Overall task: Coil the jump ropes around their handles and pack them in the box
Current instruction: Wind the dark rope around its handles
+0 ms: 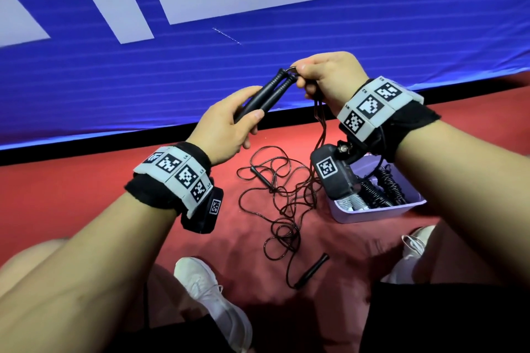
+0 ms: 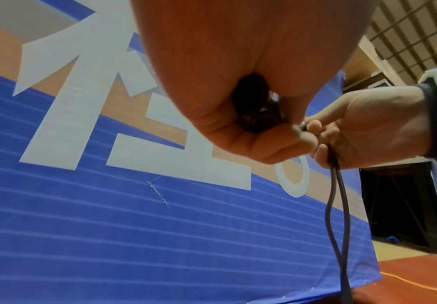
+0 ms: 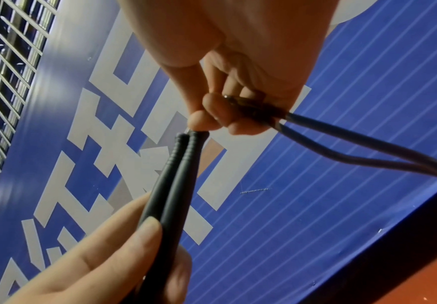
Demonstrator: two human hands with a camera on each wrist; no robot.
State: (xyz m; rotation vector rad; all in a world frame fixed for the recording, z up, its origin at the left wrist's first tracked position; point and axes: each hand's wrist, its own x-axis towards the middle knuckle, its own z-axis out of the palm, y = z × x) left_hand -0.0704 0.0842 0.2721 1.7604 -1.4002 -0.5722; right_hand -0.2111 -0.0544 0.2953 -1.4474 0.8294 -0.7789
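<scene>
My left hand grips two black jump-rope handles side by side, their ribbed tips pointing up and right. My right hand pinches the two rope strands right at those tips. In the right wrist view the handles meet my right fingers, and the strands run off to the right. The rope hangs down into a loose tangle on the red floor. A lilac box at the right holds coiled ropes.
Two more black handles lie on the red floor among the tangled rope. A blue banner with white lettering stands close behind. My white shoes and knees frame the bottom of the head view.
</scene>
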